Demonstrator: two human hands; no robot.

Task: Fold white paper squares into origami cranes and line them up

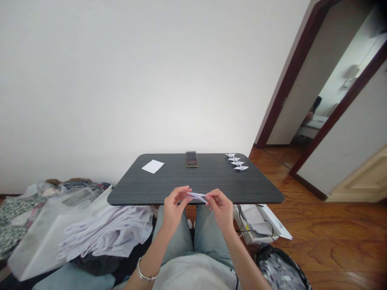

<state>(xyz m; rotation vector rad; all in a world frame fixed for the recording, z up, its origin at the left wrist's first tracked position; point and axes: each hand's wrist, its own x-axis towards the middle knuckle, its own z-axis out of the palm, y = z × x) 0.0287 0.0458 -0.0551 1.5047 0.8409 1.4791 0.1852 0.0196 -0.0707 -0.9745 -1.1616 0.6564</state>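
Observation:
A folded white paper (197, 195) is held between my two hands, just over the near edge of the dark table (175, 181). My left hand (176, 202) pinches its left end between thumb and fingers. At its other end, my right hand (219, 204) grips the paper with thumb and fingertips. The paper is narrow, with layers that part toward the right. Several folded paper cranes (241, 168) stand in a row at the table's far right. On the far left lies a flat white sheet of paper (153, 166).
A phone (192, 159) lies at the table's back middle. Left of my legs are a pile of white cloth or paper (111, 229) and clothes. At the right, a white box (256, 225) with cables and a black bag (281, 268) of paper pieces stand on the floor.

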